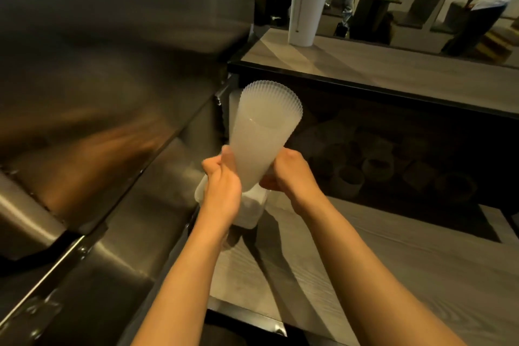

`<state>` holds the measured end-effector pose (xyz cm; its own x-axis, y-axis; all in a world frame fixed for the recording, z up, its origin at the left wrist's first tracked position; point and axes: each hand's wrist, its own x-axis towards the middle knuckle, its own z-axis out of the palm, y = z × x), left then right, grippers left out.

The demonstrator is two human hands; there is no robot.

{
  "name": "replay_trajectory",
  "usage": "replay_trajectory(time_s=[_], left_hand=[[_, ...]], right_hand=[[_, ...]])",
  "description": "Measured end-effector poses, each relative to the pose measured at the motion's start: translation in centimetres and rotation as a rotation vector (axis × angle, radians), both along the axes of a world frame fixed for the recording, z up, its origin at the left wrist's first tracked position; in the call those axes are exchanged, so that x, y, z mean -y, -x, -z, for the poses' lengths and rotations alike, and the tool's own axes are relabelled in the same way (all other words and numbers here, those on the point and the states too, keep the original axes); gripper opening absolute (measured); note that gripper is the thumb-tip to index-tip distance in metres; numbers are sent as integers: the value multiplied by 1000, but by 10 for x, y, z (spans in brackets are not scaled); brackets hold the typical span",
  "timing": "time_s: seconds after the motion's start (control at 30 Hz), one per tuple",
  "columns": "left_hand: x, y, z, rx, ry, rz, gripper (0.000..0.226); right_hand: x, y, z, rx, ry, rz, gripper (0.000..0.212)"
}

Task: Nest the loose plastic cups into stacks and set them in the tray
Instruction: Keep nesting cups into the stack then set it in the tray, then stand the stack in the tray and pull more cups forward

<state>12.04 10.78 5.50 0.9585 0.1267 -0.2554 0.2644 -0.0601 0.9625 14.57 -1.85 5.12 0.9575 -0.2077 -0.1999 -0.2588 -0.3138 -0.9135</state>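
A tall stack of nested translucent plastic cups [264, 132] tilts away from me in mid-air, rims at the far top. My left hand [222, 180] grips its lower left side and my right hand [286, 174] grips its lower right side. Below the hands a translucent plastic tray [250, 211] sits on the grey counter, mostly hidden by my wrists and the stack. Another pale plastic piece [231, 109] shows behind the stack at the left; I cannot tell what it is.
A large stainless steel appliance [98, 78] fills the left side, right next to the tray. A grey wood-grain counter [379, 275] spreads right. A dark recess [379, 168] under a raised shelf [365, 64] holds several round bowls. People stand in the far background.
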Motion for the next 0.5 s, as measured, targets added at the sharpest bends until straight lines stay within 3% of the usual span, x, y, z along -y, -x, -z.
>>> replay_trajectory(time_s=[0.1, 0.23, 0.37, 0.43, 0.5], left_hand=[[-13, -9, 1, -32, -83, 12, 61], [-26, -16, 23, -67, 47, 110, 116], [-34, -14, 40, -64, 82, 124, 119], [-39, -12, 46, -59, 97, 93, 125], [-45, -8, 46, -46, 136, 71, 116]], right_hand=[[-11, -13, 7, -38, -12, 12, 19], [-29, -21, 19, -194, -62, 31, 43], [-42, -24, 26, -309, -147, 44, 80], [-46, -24, 30, -314, -109, 13, 85], [-51, -25, 34, -306, -51, -33, 86]])
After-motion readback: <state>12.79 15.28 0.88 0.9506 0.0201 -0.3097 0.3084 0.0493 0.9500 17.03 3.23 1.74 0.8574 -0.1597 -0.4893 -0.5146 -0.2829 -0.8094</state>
